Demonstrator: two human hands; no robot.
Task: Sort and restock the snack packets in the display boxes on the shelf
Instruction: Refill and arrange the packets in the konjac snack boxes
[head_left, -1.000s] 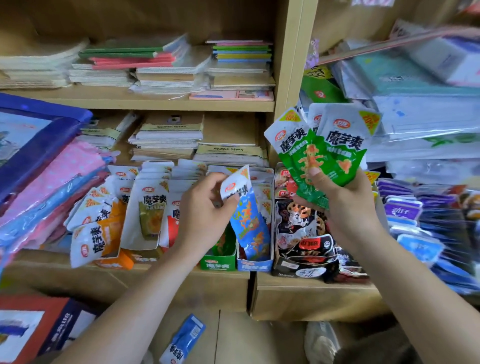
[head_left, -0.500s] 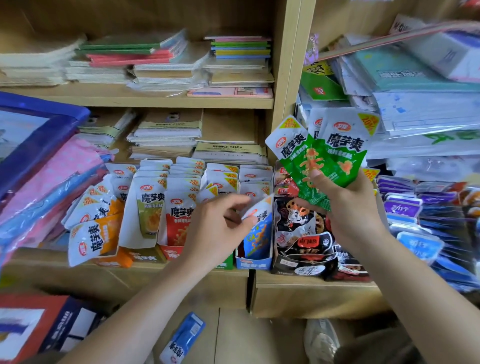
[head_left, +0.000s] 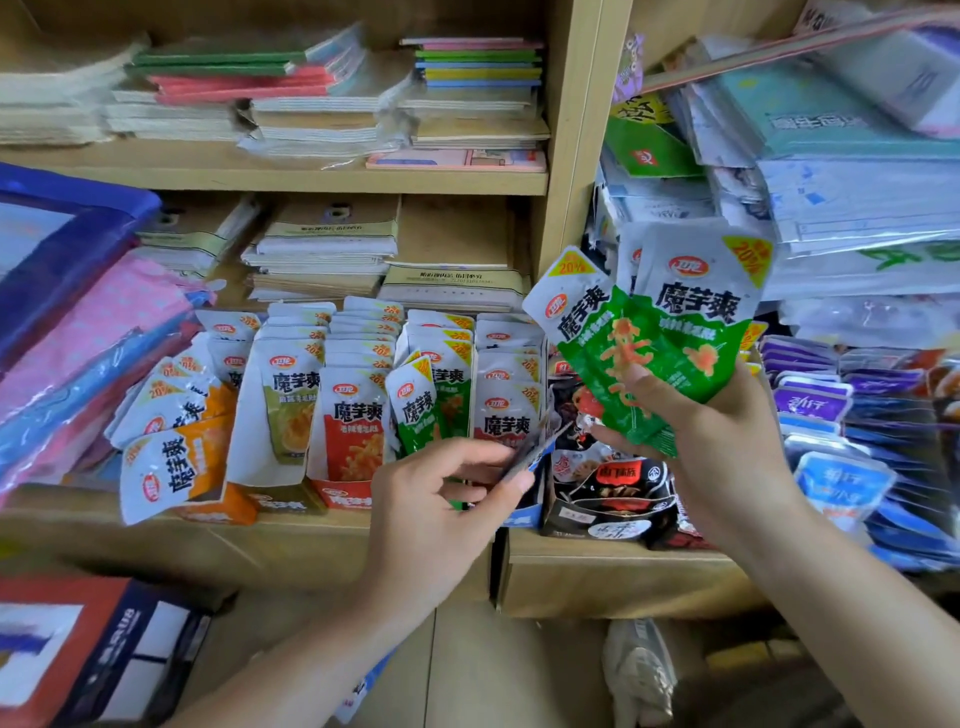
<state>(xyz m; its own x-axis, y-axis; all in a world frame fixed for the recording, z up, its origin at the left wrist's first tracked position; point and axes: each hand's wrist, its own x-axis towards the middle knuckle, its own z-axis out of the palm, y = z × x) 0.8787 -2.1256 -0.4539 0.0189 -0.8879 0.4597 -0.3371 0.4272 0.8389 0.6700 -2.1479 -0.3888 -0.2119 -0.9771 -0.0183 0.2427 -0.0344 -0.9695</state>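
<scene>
Sorting in hand: one packet at the box, a green fan in reserve.
Left hand (head_left: 447, 499) pinches a thin packet (head_left: 540, 444), edge-on and blurred, just over the blue box (head_left: 523, 515). Right hand (head_left: 727, 447) grips a fan of green packets (head_left: 670, 353): glossy, crinkly foil, flat, with clipped corners. Next, I reckon, each green one slots upright into the green row (head_left: 441, 400) without toppling its neighbours. Behind sit stacked notebooks (head_left: 322, 249).

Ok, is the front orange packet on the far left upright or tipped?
Tipped: the orange packet leans sideways, its print slanted, unlike the upright red packet.
</scene>
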